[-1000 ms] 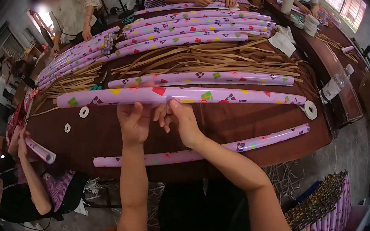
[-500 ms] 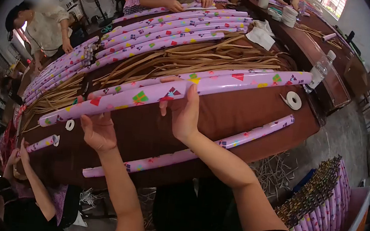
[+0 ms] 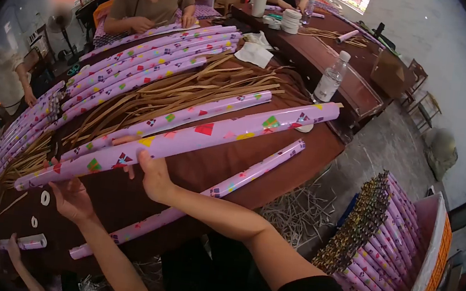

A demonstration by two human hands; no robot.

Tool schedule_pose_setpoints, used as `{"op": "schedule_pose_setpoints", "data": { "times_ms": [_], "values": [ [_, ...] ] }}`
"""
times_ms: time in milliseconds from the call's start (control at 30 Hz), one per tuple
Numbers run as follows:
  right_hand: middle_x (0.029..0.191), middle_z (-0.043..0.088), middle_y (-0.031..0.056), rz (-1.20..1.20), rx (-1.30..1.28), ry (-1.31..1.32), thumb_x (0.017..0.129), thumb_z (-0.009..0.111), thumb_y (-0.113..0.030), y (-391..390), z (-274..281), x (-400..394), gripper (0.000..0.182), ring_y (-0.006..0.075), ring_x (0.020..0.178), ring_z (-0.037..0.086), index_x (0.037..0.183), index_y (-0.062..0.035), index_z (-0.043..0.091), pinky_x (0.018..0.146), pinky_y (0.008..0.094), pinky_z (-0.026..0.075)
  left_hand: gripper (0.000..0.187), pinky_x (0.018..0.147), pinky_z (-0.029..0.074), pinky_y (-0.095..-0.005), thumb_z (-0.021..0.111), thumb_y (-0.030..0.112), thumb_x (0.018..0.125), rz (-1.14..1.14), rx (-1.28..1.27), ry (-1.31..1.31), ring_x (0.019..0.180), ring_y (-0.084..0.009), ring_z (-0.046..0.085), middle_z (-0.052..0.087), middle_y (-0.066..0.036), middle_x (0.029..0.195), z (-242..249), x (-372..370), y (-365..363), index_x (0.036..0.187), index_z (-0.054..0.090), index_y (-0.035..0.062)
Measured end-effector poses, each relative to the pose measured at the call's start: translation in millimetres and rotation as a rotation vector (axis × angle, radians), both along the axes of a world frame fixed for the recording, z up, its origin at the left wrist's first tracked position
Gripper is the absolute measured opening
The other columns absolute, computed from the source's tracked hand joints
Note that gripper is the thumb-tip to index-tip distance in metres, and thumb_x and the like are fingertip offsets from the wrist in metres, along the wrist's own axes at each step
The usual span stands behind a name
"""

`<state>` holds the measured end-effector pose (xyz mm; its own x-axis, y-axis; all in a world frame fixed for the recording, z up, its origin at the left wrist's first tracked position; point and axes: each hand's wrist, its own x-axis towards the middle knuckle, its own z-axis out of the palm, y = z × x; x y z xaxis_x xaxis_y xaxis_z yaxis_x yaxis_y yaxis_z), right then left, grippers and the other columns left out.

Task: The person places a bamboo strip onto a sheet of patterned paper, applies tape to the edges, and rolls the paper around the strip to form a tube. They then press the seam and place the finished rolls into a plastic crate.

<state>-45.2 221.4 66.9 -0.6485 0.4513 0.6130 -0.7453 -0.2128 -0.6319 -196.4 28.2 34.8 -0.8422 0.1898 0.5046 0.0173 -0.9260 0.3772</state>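
Head view: the left hand (image 3: 70,199), palm up with fingers curled, cups the long pink patterned roll (image 3: 188,138) from below near its left end. The right hand (image 3: 152,175) grips it mid-length, fingers wrapped over. The roll is lifted just above the brown table (image 3: 277,156). Two more loose rolls lie there: one (image 3: 198,196) nearer, one (image 3: 178,117) behind it. One water bottle (image 3: 331,76) stands beyond.

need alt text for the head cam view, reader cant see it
Two bare hands, the left hand and the right hand, lift a long roll of purple patterned wrapping paper above a brown table. More purple rolls and tan paper strips cover the table, and other people sit around it.
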Motion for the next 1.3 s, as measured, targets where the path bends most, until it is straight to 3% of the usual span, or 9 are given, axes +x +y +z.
{"op": "schedule_pose_setpoints", "data": {
  "times_ms": [467, 567, 600, 667, 733, 800, 867, 967, 1300],
  "values": [
    [0.081, 0.057, 0.0031, -0.011, -0.008, -0.159, 0.104, 0.045, -0.033, -1, -11, -6, 0.034, 0.008, 0.067, 0.052, 0.118, -0.0043, 0.055, 0.054, 0.0224, 0.043, 0.04, 0.095, 0.053, -0.0338, 0.048, 0.019, 0.102, -0.157, 0.011, 0.034, 0.118, -0.026, 0.057, 0.053, -0.018, 0.136, -4, -10, -6, 0.137, 0.046, -0.001],
    [0.074, 0.059, 0.0033, -0.023, -0.181, -0.26, 0.103, 0.046, -0.033, -3, -12, -12, 0.031, 0.0089, 0.061, 0.053, 0.104, -0.0035, 0.056, 0.05, 0.0236, 0.042, 0.044, 0.085, 0.055, -0.0337, 0.052, 0.025, 0.101, 0.045, -0.009, -0.158, 0.114, -0.0261, 0.059, 0.057, -0.017, 0.132, -13, -16, -6, 0.137, 0.047, 0.001],
    [0.07, 0.058, 0.0032, -0.019, -0.247, -0.283, 0.103, 0.047, -0.033, -1, -11, -12, 0.032, 0.0091, 0.059, 0.053, 0.098, -0.0035, 0.057, 0.049, 0.0241, 0.041, 0.049, 0.089, 0.052, -0.0381, 0.057, 0.032, 0.098, -0.42, 0.072, 0.019, 0.114, -0.026, 0.058, 0.059, -0.015, 0.128, -20, -26, -15, 0.137, 0.048, 0.0045],
    [0.059, 0.057, 0.0039, -0.145, -0.296, -0.333, 0.101, 0.049, -0.039, 4, 4, -5, 0.045, 0.011, 0.051, 0.053, 0.073, -0.0049, 0.057, 0.046, 0.0261, 0.041, 0.059, 0.094, 0.048, -0.0325, 0.056, 0.032, 0.098, -0.098, -0.05, 0.069, 0.12, -0.0196, 0.054, 0.058, -0.011, 0.132, 9, 18, 13, 0.148, 0.034, 0.0113],
    [0.052, 0.054, 0.005, -0.233, -0.376, -0.511, 0.099, 0.048, -0.048, 4, 14, -6, 0.057, 0.0128, 0.046, 0.051, 0.064, -0.0053, 0.058, 0.045, 0.0269, 0.039, 0.066, 0.11, 0.034, -0.0407, 0.067, 0.031, 0.091, -0.156, 0.035, -0.042, 0.124, -0.0209, 0.051, 0.056, -0.006, 0.133, 6, 20, 14, 0.147, 0.037, 0.0133],
    [0.055, 0.056, 0.0057, -0.218, -0.405, -0.519, 0.099, 0.046, -0.051, 9, 10, -10, 0.055, 0.0127, 0.047, 0.051, 0.073, -0.0041, 0.06, 0.044, 0.027, 0.039, 0.051, 0.102, 0.046, -0.0399, 0.071, 0.027, 0.088, -0.198, 0.045, -0.028, 0.126, -0.0228, 0.05, 0.056, -0.007, 0.134, 8, 24, 19, 0.132, 0.052, 0.0093],
    [0.06, 0.056, 0.0058, -0.153, -0.448, -0.432, 0.099, 0.046, -0.053, 14, 2, -15, 0.052, 0.0143, 0.046, 0.051, 0.086, -0.0036, 0.058, 0.043, 0.0278, 0.04, 0.045, 0.109, 0.038, -0.0442, 0.07, 0.033, 0.088, -0.062, -0.038, 0.072, 0.128, -0.0282, 0.048, 0.059, -0.007, 0.128, 24, 34, 29, 0.126, 0.058, 0.0113],
    [0.059, 0.054, 0.0059, -0.17, -0.444, -0.448, 0.099, 0.045, -0.052, 14, 5, -13, 0.05, 0.0158, 0.045, 0.049, 0.09, -0.0037, 0.056, 0.043, 0.0279, 0.038, 0.042, 0.097, 0.052, -0.0394, 0.075, 0.03, 0.085, -0.056, -0.045, 0.04, 0.118, -0.028, 0.059, 0.063, -0.006, 0.118, 32, 40, 28, 0.119, 0.059, 0.0109],
    [0.057, 0.052, 0.004, -0.214, -0.283, -0.377, 0.1, 0.048, -0.049, 14, -2, -15, 0.05, 0.0126, 0.044, 0.045, 0.081, -0.0039, 0.056, 0.042, 0.0258, 0.034, 0.03, 0.095, 0.053, -0.0367, 0.075, 0.024, 0.086, 0.026, -0.096, 0.02, 0.108, -0.0226, 0.063, 0.064, -0.006, 0.108, 35, 43, 29, 0.106, 0.057, 0.0104]
  ]
}}
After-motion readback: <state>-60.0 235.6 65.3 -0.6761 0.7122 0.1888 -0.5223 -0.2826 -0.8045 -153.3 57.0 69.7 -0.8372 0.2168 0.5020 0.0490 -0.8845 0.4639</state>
